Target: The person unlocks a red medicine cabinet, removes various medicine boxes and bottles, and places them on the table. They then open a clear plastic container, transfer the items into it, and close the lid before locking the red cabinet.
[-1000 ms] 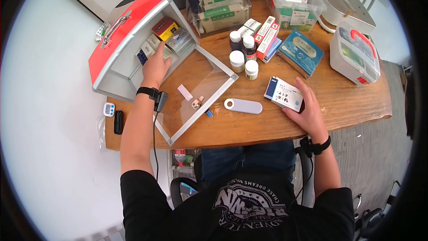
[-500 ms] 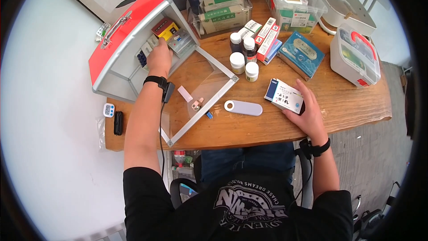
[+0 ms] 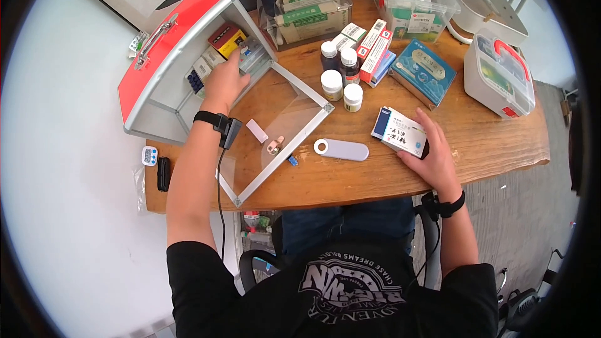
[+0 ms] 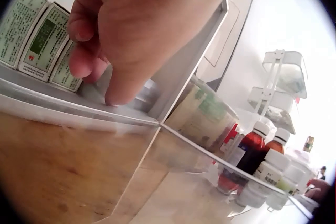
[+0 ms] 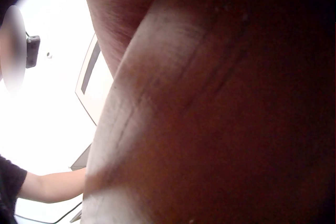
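Note:
In the head view my left hand (image 3: 224, 87) reaches into the red-and-silver case (image 3: 172, 50), thumb spread from the fingers. It is over a clear plastic packet (image 3: 255, 55), beside a yellow-and-red box (image 3: 228, 40). In the left wrist view the thumb points down at the packet's near edge; several pale green medicine boxes (image 4: 44, 40) stand in a row beside the curled fingers. My right hand (image 3: 439, 159) holds a white-and-blue medicine box (image 3: 400, 131) with handwriting on it, thumb and fingers at its right end. Palm fills most of the right wrist view.
The case's clear lid (image 3: 294, 109) lies open on the table; a pink strip and small clip show there. Close by are a grey-handled tool (image 3: 343, 149), white pill bottles (image 3: 353, 97), dark bottles, a teal box (image 3: 424, 73) and a white lidded case (image 3: 499, 75). Clear bins stand behind.
My left hand drew back briefly among the boxes, then moved so that the index finger stretches toward the clear packet, thumb out. The right hand and its box stay put.

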`<state>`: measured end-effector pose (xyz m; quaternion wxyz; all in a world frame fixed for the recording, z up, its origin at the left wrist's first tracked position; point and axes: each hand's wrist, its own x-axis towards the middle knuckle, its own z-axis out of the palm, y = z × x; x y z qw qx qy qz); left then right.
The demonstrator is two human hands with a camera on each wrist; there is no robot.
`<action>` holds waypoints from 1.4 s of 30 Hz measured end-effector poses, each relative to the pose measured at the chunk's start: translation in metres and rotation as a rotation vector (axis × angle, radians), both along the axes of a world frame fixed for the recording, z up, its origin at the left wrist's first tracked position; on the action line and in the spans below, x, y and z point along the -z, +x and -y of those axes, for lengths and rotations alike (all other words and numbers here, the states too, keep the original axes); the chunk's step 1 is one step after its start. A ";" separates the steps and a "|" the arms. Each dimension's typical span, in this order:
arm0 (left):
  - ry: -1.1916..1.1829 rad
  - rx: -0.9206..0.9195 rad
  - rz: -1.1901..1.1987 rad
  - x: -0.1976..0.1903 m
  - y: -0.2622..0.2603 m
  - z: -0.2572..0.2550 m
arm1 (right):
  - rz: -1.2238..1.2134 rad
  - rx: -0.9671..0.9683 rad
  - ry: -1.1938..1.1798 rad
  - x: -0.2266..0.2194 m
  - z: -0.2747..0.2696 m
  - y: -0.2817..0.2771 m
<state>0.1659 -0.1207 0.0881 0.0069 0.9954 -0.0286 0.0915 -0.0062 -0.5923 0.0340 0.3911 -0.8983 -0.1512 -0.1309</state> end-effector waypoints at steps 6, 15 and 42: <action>-0.024 -0.136 -0.005 0.000 0.002 0.012 | -0.007 0.007 0.005 -0.002 -0.001 0.000; -0.099 -0.300 -0.012 -0.003 0.012 0.041 | -0.019 0.011 -0.002 -0.002 -0.001 0.000; -1.058 -0.466 0.623 0.041 -0.033 -0.113 | -0.031 -0.005 0.015 -0.004 0.001 -0.001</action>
